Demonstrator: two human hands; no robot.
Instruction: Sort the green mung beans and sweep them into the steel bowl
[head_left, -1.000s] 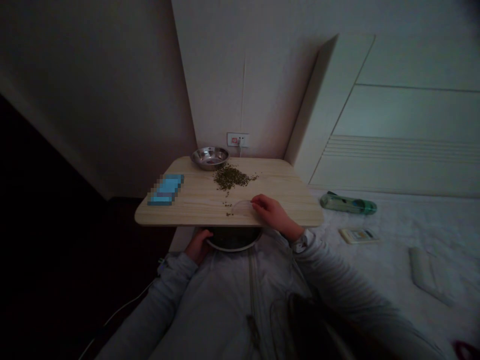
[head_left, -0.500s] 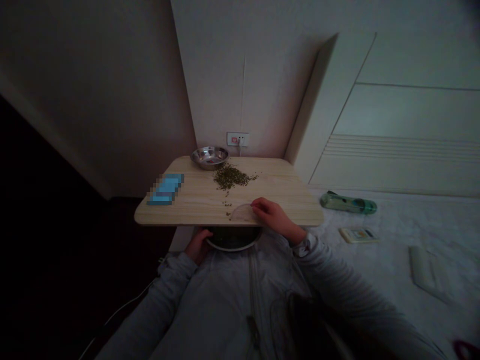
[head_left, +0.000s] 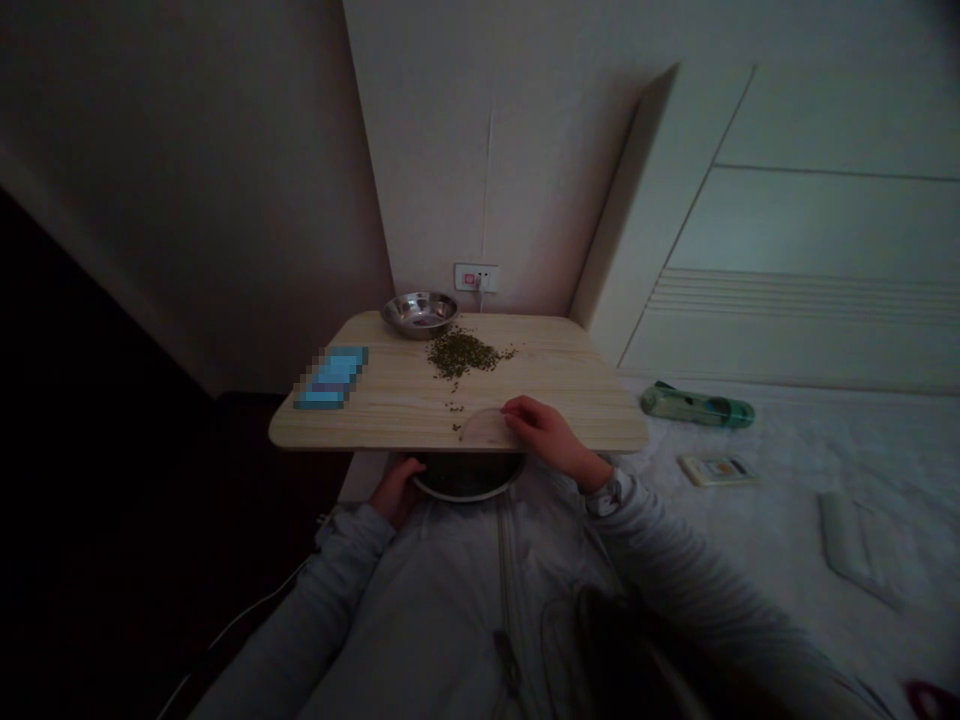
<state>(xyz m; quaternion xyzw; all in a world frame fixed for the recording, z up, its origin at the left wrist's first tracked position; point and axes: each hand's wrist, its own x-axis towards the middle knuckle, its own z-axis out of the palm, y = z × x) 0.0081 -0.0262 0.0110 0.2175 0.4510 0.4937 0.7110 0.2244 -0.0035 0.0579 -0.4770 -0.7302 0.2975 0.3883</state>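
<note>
My right hand (head_left: 541, 432) is closed on a thin, pale, translucent scraper-like piece with a rounded edge (head_left: 482, 426), which rests on the front part of the wooden tabletop (head_left: 375, 400). A few small green grains lie just left of that piece. Farther back is a loose pile of the same green beans or seeds (head_left: 465, 354). Below the table's front edge, my left hand (head_left: 399, 490) grips the rim of a bowl (head_left: 469, 494) held against my body. The bowl's inside is dark, and the table hides its far side.
A shiny metal bowl (head_left: 420, 315) stands at the back of the table, a blurred-out blue phone-like rectangle (head_left: 331, 378) at the left. On the white bed at right lie a green bottle (head_left: 697, 407) and a small pale box-like item (head_left: 716, 470). A wall socket (head_left: 476, 277) sits behind.
</note>
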